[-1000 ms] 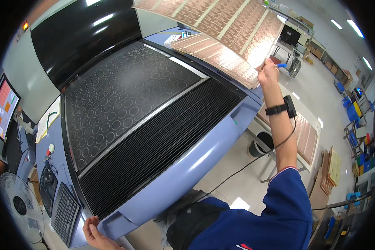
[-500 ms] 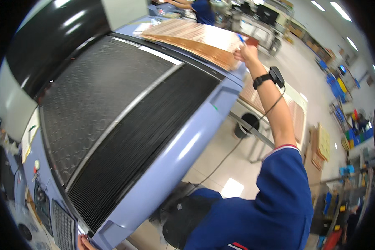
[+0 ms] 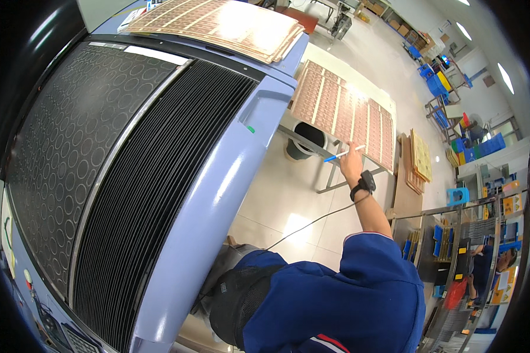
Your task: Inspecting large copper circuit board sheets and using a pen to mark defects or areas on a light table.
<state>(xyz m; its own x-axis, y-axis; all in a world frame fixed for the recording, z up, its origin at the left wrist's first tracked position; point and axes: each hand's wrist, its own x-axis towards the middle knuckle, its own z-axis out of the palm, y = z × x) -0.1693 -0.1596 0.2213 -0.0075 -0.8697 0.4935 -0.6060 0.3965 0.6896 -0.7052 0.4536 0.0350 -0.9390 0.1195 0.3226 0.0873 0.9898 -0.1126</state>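
Observation:
My right hand (image 3: 351,165) is closed around a slim white pen (image 3: 337,156) with a blue end that points left. The hand is in front of the near edge of a table that carries a flat copper-coloured sheet (image 3: 341,109) patterned in rows. A black band with a small dark device (image 3: 366,180) sits on my right wrist, and a thin cable runs from it toward my waist. On the far end of the large lilac machine (image 3: 212,200) lies a stack of similar copper-coloured sheets (image 3: 218,26). My left hand is out of view.
The machine has a dark bed (image 3: 82,117) marked with circles and a black ribbed cover (image 3: 159,170). A black bin (image 3: 303,141) stands under the table. Boards (image 3: 421,156) lean beyond it. Metal shelving (image 3: 477,235) stands at right, where another person (image 3: 483,267) is visible.
My right hand has moved from the stack on the machine down to the side table, still with the pen. The view has turned right, and my left hand has gone out of it.

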